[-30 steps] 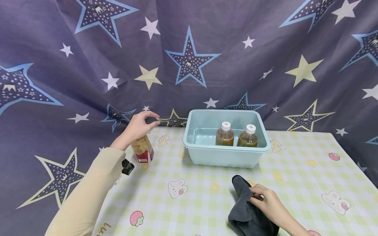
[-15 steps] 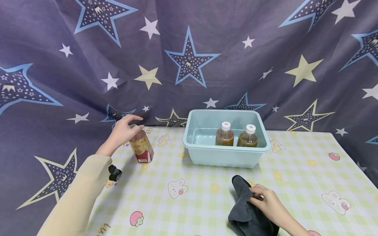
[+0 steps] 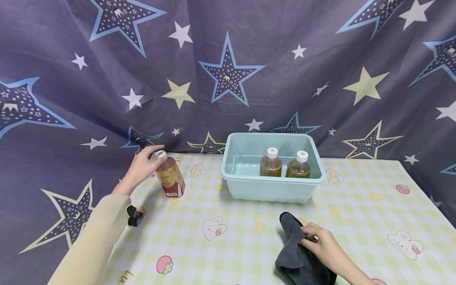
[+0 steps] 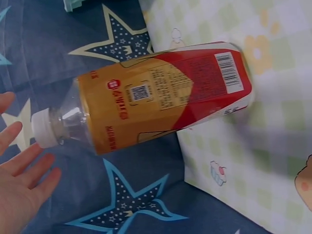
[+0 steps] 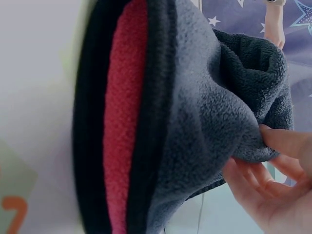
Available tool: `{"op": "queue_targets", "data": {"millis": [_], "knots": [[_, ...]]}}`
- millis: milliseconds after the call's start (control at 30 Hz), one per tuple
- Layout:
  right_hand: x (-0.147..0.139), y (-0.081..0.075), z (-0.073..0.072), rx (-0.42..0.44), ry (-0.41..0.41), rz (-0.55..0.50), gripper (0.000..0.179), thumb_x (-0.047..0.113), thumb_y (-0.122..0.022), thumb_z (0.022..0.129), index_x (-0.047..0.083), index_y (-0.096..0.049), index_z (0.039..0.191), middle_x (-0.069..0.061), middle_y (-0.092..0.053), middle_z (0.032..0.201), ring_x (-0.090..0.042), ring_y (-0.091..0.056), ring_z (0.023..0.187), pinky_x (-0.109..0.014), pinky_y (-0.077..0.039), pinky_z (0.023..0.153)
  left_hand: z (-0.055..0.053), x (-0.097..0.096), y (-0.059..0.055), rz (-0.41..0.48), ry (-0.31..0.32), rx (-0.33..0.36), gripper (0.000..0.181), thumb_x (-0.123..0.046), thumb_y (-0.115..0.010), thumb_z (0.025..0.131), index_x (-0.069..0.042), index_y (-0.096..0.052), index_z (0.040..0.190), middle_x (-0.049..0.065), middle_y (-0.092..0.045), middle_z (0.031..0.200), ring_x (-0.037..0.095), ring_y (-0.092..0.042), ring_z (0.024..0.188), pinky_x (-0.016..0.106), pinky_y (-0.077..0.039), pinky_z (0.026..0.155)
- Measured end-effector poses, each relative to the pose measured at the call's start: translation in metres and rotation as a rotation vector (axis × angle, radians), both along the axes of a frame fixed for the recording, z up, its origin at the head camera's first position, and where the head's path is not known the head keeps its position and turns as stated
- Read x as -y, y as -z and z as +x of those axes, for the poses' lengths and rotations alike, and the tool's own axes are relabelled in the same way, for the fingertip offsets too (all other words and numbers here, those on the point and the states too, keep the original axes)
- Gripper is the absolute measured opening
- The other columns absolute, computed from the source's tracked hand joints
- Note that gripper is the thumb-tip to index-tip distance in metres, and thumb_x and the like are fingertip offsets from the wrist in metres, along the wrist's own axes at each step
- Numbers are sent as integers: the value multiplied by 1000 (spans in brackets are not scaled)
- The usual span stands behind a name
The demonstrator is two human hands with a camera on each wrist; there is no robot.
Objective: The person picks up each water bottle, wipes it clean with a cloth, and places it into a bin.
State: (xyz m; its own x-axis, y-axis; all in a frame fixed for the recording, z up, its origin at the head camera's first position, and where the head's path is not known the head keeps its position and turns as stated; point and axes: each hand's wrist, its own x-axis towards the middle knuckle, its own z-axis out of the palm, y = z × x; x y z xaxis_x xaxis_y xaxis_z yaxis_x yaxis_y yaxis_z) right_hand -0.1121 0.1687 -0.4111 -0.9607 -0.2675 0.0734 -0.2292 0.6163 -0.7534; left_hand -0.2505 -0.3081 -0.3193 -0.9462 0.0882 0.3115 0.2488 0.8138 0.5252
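Note:
On the left of the table stands a plastic bottle (image 3: 171, 179) with a white cap and a gold and red label. My left hand (image 3: 139, 170) is beside its cap, thumb and fingers spread. In the left wrist view, the fingers (image 4: 35, 171) lie around the cap side of the bottle (image 4: 141, 100) without visibly gripping it. At the front right, my right hand (image 3: 325, 247) pinches a dark grey cloth (image 3: 299, 255). The right wrist view shows this fleecy cloth (image 5: 195, 122) bunched, with a black edge and a red layer, between thumb and fingers.
A light blue plastic bin (image 3: 272, 190) stands at the back centre. Inside it, a bottle (image 3: 271, 162) and another bottle (image 3: 299, 165), both white-capped, stand at the right. A star-patterned curtain (image 3: 285, 95) hangs behind the checked tablecloth (image 3: 242, 253).
My left hand has drawn back left and lower, from over the bottle top to beside the cap, which now shows. The bottle stays in place, as do my right hand and the cloth.

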Motion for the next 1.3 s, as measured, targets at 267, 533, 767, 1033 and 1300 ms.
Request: {"op": "queue_targets", "data": {"millis": [267, 533, 767, 1033, 1300], "knots": [[-1, 0, 0, 5, -11, -6, 20, -1, -64, 76, -3, -64, 96, -1, -57, 83, -2, -46, 66, -19, -43, 54, -3, 3, 10, 20, -11, 19, 50, -33, -50, 90, -5, -41, 131, 22, -35, 133, 41, -30, 121, 59, -27, 95], [-2, 1, 0, 10, -22, -21, 21, -1, -64, 77, -3, -64, 97, -2, -57, 84, -2, -47, 67, -20, -45, 55, -6, 2, 19, 47, -35, -26, 43, -28, -49, 91, -2, -47, 125, 22, -44, 126, 41, -39, 114, 55, -33, 93], [-3, 1, 0, 0, -29, -23, 20, -1, -64, 77, -2, -64, 97, -1, -57, 84, -2, -46, 66, -19, -43, 54, -7, 2, 22, 78, -46, -63, 39, -25, -52, 90, -3, -51, 122, 24, -51, 119, 41, -47, 106, 51, -43, 84], [-3, 1, -1, -6, -31, -26, 19, -2, -63, 76, -2, -65, 95, -1, -57, 83, -2, -45, 65, -19, -42, 53, -6, 5, 24, 147, -40, -67, 36, -19, -55, 88, -3, -52, 120, 25, -55, 110, 38, -57, 95, 26, -50, 46], [-3, 1, -2, -21, -25, -33, 19, -2, -64, 76, -3, -64, 95, -1, -57, 82, -2, -45, 65, -19, -41, 52, -3, -1, 25, 145, -60, -103, 35, -18, -58, 87, -1, -55, 117, 24, -57, 108, 36, -57, 94, 44, -50, 76]]}}
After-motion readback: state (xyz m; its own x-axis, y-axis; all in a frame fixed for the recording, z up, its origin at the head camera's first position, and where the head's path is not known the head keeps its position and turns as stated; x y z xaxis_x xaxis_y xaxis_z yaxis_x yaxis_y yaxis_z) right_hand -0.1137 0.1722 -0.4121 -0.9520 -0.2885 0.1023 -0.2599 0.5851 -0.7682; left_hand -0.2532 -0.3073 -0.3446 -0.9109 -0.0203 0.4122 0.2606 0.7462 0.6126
